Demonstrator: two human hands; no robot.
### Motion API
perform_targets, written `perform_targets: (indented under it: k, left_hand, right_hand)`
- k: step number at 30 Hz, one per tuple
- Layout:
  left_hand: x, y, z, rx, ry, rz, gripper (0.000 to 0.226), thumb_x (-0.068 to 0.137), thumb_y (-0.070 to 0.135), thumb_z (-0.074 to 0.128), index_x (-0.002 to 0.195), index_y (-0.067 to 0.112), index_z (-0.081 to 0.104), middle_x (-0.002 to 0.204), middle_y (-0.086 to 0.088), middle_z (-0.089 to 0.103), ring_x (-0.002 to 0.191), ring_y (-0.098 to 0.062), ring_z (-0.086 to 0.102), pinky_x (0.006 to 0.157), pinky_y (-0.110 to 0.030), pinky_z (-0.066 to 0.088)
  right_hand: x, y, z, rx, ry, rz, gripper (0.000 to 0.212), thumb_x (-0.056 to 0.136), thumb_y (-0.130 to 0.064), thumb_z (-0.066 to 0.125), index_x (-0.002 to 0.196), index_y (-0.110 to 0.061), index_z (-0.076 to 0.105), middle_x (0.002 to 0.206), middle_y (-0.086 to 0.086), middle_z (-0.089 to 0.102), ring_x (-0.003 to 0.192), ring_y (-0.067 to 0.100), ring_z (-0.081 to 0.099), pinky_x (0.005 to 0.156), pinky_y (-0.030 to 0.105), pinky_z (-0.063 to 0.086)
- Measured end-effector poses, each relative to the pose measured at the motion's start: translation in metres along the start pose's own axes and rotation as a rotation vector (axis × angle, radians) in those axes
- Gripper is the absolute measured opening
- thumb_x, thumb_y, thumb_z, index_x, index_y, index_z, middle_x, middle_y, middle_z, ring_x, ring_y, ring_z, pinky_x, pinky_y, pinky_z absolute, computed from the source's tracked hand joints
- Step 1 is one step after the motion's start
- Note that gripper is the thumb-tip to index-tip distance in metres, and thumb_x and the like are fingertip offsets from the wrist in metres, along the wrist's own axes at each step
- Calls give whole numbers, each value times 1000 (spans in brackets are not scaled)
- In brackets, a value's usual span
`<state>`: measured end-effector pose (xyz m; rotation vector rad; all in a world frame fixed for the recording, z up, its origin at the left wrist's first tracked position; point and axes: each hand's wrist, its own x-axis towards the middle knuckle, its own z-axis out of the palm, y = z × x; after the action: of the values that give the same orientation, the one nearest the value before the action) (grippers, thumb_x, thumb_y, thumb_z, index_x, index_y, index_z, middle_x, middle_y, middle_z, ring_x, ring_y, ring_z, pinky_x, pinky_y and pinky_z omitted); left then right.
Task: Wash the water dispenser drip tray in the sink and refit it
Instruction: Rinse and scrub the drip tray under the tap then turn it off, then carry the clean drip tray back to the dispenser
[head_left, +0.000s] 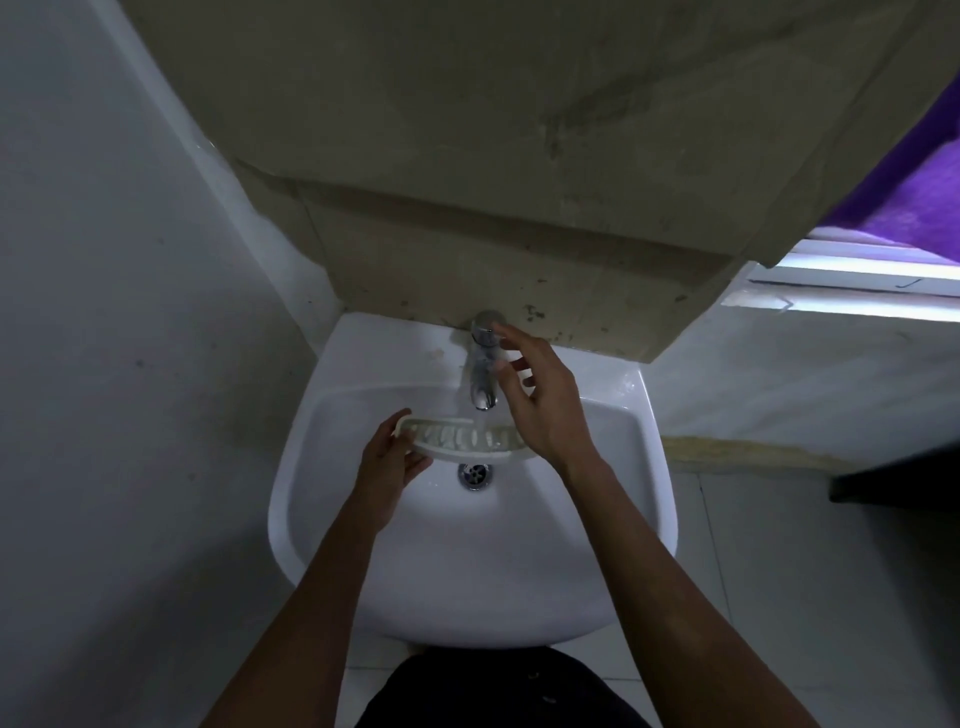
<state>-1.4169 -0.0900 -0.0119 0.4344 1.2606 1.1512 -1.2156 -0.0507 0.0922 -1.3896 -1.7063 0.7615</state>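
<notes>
The white slotted drip tray (457, 440) is held level over the basin of the white sink (363, 571), right under the chrome tap (484, 364). A thin stream of water runs from the spout onto the tray's middle. My left hand (388, 462) grips the tray's left end, thumb on top and fingers beneath. My right hand (540, 395) is beside the tap with fingers spread and relaxed, its fingertips close to the tap's top; it holds nothing and covers the tray's right end.
The drain (474, 474) lies just below the tray. A rough beige wall (519, 234) rises straight behind the tap. White walls flank the sink, a window with a purple curtain (904, 208) is at the upper right, and a dark ledge (893, 483) juts in at right.
</notes>
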Motion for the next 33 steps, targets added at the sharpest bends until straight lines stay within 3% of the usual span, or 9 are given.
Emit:
perform_targets:
  k: [7,12,16,21,24,29,33]
  left_hand:
    - [-2,1,1,-21,7,0,36,100,9,44,135,16,48,117,-6,60,101,-20,62,76,-24,58]
    - [-2,3,2,-34,-15,8,35,100,9,44,134,17,48,113,-2,62,101,-19,62,78,-24,58]
    - [-3,5,1,-34,-23,7,33,100,10,44,132,19,48,113,0,62,102,-20,62,78,-25,57]
    - [-5,6,-1,-43,-6,-9,33,100,10,45,131,20,50,111,0,63,99,-19,63,78,-26,58]
    - [-6,5,-2,-45,-4,-20,33,99,10,46,131,19,51,111,0,63,100,-21,63,83,-30,55]
    - [-9,8,-1,-65,0,-34,33,99,11,48,130,20,52,111,0,65,99,-20,64,85,-32,53]
    - [-11,11,-1,-61,-29,-24,32,99,12,48,130,20,51,110,0,65,98,-21,65,79,-27,57]
  right_hand:
    - [-4,7,2,-117,-41,-48,22,100,-26,51,118,-32,63,121,-14,60,94,2,61,80,32,54]
    - [-18,14,1,-61,-6,-23,36,97,-17,52,128,-33,59,123,-11,58,92,0,60,76,24,52]
    - [-31,40,-2,-92,69,95,36,94,-15,54,126,-31,56,117,-8,59,104,10,56,83,35,51]
    - [-51,77,-7,-155,-98,200,49,84,-18,63,132,-27,59,135,2,57,123,25,52,103,44,45]
    - [-57,81,-7,-84,-180,248,54,81,-24,63,135,-26,56,130,3,58,118,23,57,98,43,50]
    - [-61,91,-8,-63,-206,243,61,83,-14,73,139,-26,52,131,3,54,116,17,56,98,33,50]
    - [-61,94,-10,-45,-219,197,58,85,-15,75,138,-23,52,127,2,60,109,13,60,92,26,53]
